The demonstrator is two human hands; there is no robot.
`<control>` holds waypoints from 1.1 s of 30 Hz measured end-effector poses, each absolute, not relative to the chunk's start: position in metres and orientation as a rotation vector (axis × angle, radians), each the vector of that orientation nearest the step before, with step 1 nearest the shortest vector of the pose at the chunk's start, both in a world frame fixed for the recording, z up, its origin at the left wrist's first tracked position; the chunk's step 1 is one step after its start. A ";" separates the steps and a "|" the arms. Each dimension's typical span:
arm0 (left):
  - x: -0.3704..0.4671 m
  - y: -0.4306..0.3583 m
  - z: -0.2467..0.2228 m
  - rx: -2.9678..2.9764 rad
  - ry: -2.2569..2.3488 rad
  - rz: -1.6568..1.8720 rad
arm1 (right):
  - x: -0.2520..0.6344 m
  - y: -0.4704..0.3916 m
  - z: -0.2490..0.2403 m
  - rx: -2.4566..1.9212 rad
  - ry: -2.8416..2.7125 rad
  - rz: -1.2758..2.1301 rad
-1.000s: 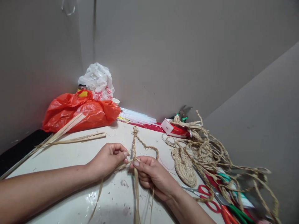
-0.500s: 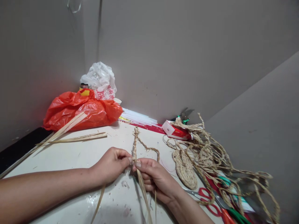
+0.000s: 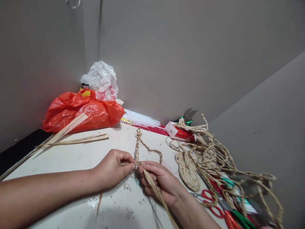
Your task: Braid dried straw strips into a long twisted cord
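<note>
Left hand [image 3: 115, 167] and right hand [image 3: 163, 181], fingertips closed, pinch strands [image 3: 152, 185] below the braid [image 3: 137, 147] (one just swung rightward), likely another crossing.

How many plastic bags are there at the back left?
2: a red bag lying in front, and a white bag with red print standing up behind it. More could be hidden behind these two.

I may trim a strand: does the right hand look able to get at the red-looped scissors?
Probably yes: the red-looped scissors lie beside the right forearm, though braided cord crosses them and the right hand pinches a straw strand.
</note>
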State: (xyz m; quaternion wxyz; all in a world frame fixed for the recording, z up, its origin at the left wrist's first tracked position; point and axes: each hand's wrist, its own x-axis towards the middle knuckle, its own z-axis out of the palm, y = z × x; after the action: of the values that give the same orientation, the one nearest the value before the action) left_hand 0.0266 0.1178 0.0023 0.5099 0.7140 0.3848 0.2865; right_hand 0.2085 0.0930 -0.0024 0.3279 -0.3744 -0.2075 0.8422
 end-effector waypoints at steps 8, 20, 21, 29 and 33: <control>0.023 0.114 -0.002 2.570 0.963 0.710 | 0.206 0.091 -0.004 -1.000 -0.546 2.205; 0.021 0.111 -0.004 3.113 0.810 0.730 | 0.199 0.088 -0.004 -1.040 -0.471 2.185; 0.021 0.111 -0.003 3.120 0.791 0.738 | 0.199 0.088 -0.004 -1.040 -0.465 2.184; 0.022 0.111 0.000 2.989 0.809 0.748 | 0.201 0.087 -0.004 -1.036 -0.445 2.176; 0.024 0.113 -0.003 2.864 0.889 0.688 | 0.202 0.088 -0.007 -1.044 -0.452 2.186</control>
State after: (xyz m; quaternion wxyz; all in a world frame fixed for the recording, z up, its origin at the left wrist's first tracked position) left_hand 0.0239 0.1131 -0.0026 0.0322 0.9303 0.2889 0.2236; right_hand 0.2023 0.0875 -0.0066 0.3321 -0.3996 -0.1729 0.8367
